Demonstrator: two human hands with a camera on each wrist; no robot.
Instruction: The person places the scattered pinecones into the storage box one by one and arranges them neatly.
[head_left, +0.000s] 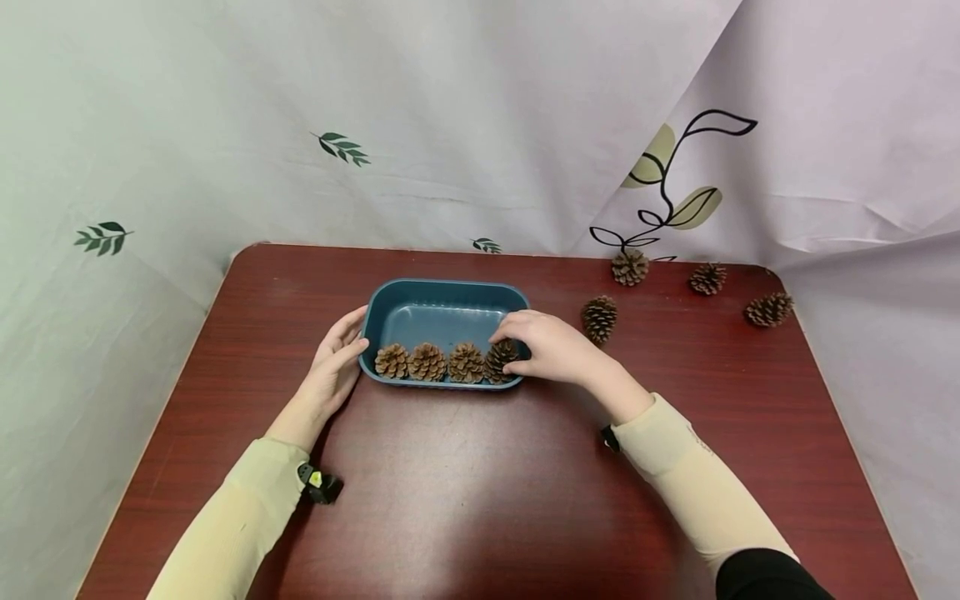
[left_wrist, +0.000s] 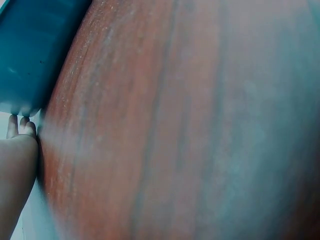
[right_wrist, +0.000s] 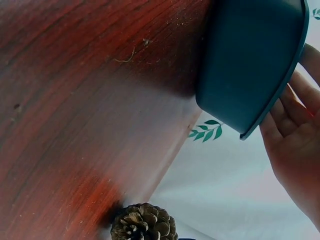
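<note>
Sleeves lay low on the counter (head_left: pixel 465 500). Right hand (head_left: pixel 551 346) pinched the fourth pinecone (head_left: pixel 500 360) in the blue tray (head_left: pixel 450 292); left hand (head_left: pixel 337 362) rested flat against its 9 o'clock side. Next would likely be the loose pinecone (head_left: pixel 599 318) at 3 o'clock.

Left hand (head_left: pixel 335 357) rests with straight fingers against the left end of the blue tray (head_left: pixel 442 300); right hand (head_left: pixel 543 346) curls over its right near corner.

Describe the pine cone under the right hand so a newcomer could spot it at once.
On the red-brown table sits a blue tray with four pine cones in a row along its near wall. The wanted pine cone is the rightmost, the only one touched by the right hand.
</note>
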